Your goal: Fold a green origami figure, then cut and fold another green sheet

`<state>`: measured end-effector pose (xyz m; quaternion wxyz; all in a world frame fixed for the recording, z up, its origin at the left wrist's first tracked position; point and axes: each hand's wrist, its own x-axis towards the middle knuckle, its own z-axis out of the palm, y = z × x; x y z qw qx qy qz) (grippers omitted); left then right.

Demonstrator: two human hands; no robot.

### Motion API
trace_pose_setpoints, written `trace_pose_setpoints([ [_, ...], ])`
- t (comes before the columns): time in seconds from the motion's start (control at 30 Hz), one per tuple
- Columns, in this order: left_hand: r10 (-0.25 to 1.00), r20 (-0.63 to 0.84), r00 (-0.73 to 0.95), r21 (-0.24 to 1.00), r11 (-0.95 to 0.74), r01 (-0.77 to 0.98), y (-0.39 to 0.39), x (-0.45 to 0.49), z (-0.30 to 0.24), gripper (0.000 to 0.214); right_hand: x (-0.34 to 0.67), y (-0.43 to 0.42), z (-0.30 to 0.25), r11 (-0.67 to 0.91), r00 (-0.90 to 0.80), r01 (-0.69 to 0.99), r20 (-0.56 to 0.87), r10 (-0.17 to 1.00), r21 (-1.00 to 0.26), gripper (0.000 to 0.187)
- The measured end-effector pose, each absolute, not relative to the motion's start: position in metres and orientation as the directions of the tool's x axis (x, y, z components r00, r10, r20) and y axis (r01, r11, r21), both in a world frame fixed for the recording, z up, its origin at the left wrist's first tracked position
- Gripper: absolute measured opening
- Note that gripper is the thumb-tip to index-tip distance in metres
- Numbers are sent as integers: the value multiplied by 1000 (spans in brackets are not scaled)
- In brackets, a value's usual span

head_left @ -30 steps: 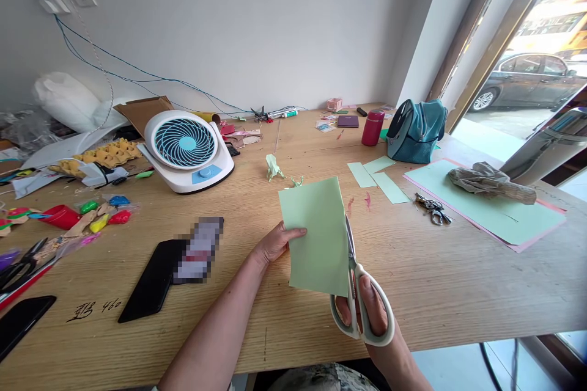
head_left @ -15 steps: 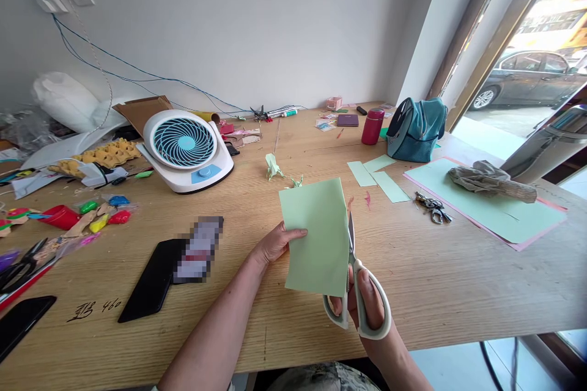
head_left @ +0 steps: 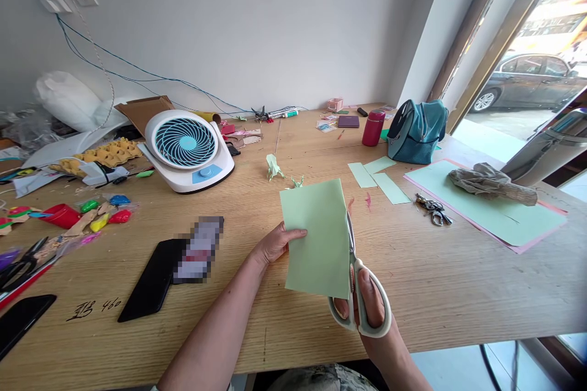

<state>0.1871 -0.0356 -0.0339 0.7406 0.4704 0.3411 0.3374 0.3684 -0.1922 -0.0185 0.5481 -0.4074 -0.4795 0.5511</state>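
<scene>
My left hand grips a light green sheet of paper by its left edge, thumb on the front face and the other fingers behind it. White-handled scissors are in my right hand, with thumb and fingers through the loops. The blades run along the paper's right edge, pointing away from me and nearly closed. Just beyond the sheet stand a folded green paper figure and a smaller green paper piece. Several cut green paper strips lie to the right.
A white fan stands at the back left. Two phones lie left of my arm. Keys, a red bottle, a teal bag and large green sheets under a crumpled grey cloth are on the right.
The scissors' handles have come together and the blades have closed along the paper's right edge. My left hand and the sheet have hardly moved.
</scene>
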Motion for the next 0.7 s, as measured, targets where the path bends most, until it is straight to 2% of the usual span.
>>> trace_pose_setpoints([
  [0.2, 804, -185, 566, 916, 349, -197, -37, 184, -29, 43, 371, -195, -21, 28, -99, -178, 46, 994, -984, 60],
  [0.43, 877, -202, 436, 901, 341, -268, -32, 187, -32, 39, 371, -200, -27, -22, -128, -170, 0, 992, -985, 60],
  [0.6, 866, -206, 456, 896, 354, -268, -30, 187, -35, 46, 370, -194, -29, -8, -109, -162, 10, 994, -987, 64],
  [0.7, 859, -208, 468, 895, 361, -264, -31, 188, -35, 49, 368, -191, -32, -23, -79, -200, -7, 997, -979, 59],
])
